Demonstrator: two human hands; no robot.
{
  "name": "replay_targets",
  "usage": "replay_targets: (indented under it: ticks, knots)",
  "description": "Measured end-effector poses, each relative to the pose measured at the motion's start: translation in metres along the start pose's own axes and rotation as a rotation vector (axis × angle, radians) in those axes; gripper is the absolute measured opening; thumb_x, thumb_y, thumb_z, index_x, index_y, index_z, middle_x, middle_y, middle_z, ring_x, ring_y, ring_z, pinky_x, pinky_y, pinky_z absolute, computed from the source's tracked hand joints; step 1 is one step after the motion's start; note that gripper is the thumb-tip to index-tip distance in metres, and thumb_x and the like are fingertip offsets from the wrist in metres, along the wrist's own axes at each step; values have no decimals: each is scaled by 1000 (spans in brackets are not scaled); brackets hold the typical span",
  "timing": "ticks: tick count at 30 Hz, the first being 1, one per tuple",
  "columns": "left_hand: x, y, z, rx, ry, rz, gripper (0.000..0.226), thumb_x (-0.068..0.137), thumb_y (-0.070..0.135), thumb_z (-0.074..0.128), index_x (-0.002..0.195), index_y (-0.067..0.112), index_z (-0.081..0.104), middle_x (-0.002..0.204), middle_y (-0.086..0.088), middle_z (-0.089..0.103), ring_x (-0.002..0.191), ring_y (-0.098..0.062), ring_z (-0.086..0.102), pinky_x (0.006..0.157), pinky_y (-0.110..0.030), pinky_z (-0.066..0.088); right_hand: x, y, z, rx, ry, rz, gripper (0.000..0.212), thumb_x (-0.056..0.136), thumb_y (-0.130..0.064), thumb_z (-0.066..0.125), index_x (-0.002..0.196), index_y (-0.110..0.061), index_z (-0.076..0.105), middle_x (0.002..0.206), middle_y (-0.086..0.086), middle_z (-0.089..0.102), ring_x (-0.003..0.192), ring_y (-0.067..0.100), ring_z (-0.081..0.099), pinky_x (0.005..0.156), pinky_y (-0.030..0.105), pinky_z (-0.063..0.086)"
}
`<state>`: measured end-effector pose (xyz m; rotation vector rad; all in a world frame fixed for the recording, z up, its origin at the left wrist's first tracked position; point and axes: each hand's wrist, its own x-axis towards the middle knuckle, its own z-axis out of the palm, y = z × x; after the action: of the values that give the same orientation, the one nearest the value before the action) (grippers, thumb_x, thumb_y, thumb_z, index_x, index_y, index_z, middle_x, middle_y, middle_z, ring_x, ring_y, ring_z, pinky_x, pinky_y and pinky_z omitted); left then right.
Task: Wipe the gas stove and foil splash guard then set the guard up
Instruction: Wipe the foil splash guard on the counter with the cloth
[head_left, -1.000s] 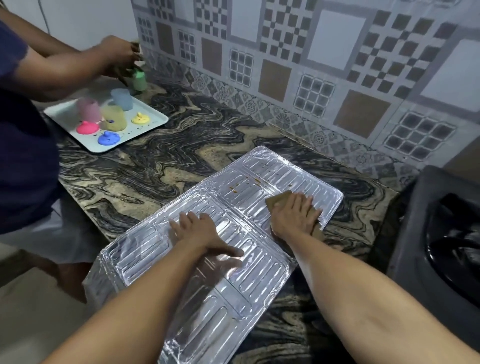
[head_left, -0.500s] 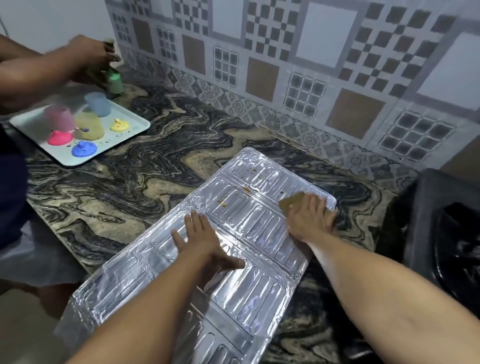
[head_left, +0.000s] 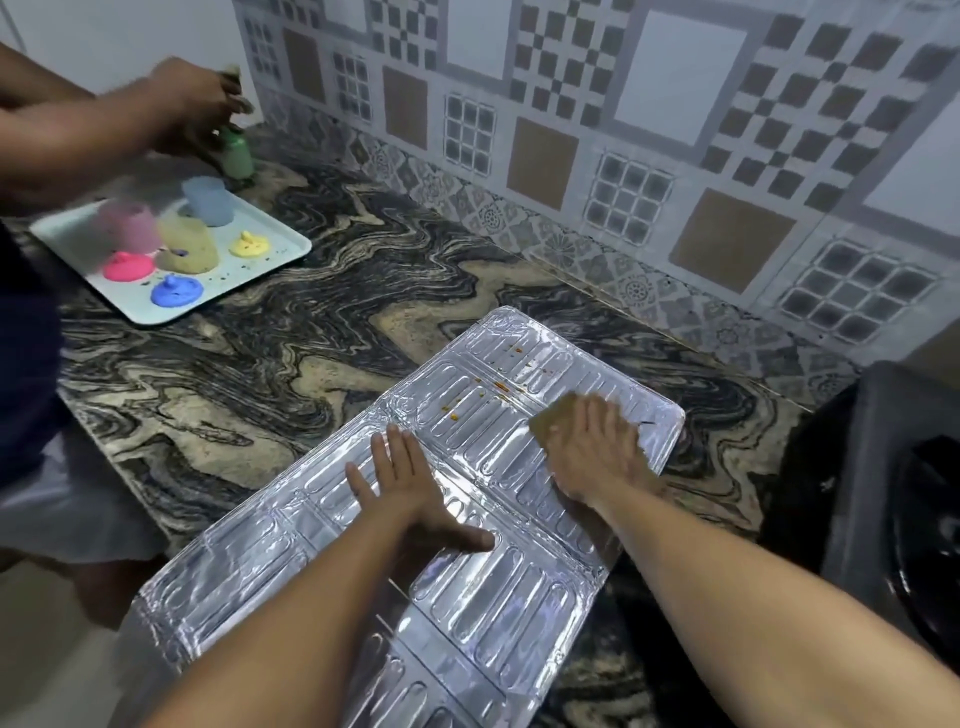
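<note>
left hand (head_left: 410, 493) flat, fingers straight, on foil guard (head_left: 488, 613); right hand (head_left: 597, 452) fingers straight, pressing brown cloth (head_left: 550, 418).

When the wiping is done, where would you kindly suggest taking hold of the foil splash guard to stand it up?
Probably pinch the foil splash guard at its two long edges, from both sides; it lies flat, thin and creased into panels.

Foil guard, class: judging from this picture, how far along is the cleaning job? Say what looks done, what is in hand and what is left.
Done: the near panels of the foil guard look free of spots. In hand: the left hand presses the guard flat on the counter while the right hand presses a brown cloth beside orange spots. Left: those spots, then standing the guard up by the stove.
</note>
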<state>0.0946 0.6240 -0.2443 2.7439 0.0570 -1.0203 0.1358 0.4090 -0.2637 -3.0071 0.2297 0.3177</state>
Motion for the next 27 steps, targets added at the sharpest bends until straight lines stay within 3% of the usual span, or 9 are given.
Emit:
replay_targets:
  ticks: [4,6,11,18,23,27]
  knots:
    - [0,1,-1,13,-7,-23,169,37,89,65,135,1,-40,138,-16,-53,128,-35,-48,103,-68,-21,-26,-27,6,-56,0,-266,66,101,-48,8,154,-12,-10,162,9,-14,148,27,-18,120,51,-7]
    - [0,1,0,22,-1,-19,169,36,89,64,135,1,-40,138,-16,-53,128,-35,-48,102,-68,-22,-20,-24,8,-68,6,-312,67,101,-49,7,154,-13,-9,162,7,-12,148,25,-17,120,51,-7]
    - [3,-1,1,19,-1,-5,169,36,89,64,136,1,-40,137,-15,-54,126,-35,-50,100,-67,-25,28,-2,3,-34,68,-156,69,99,-52,7,155,-12,-1,164,9,-3,150,30,-6,118,56,-4]
    - [5,-1,1,17,-4,-14,168,39,86,67,135,0,-41,137,-15,-54,125,-35,-51,100,-68,-24,44,-18,-2,44,42,67,68,100,-46,9,155,-9,-4,163,11,-7,149,31,-11,119,54,-6]
    - [4,0,3,-18,18,-9,168,38,84,69,137,1,-38,140,-14,-52,127,-32,-50,100,-66,-27,10,-52,16,-18,71,-367,70,97,-47,10,155,-9,3,163,10,2,150,28,0,120,49,1]
    - [-4,-3,-4,-58,83,14,166,39,76,77,144,5,-30,149,-10,-42,138,-29,-38,108,-61,-20,7,-41,15,-38,33,-457,68,101,-47,14,155,-7,2,163,12,-1,150,27,-3,121,48,-1]
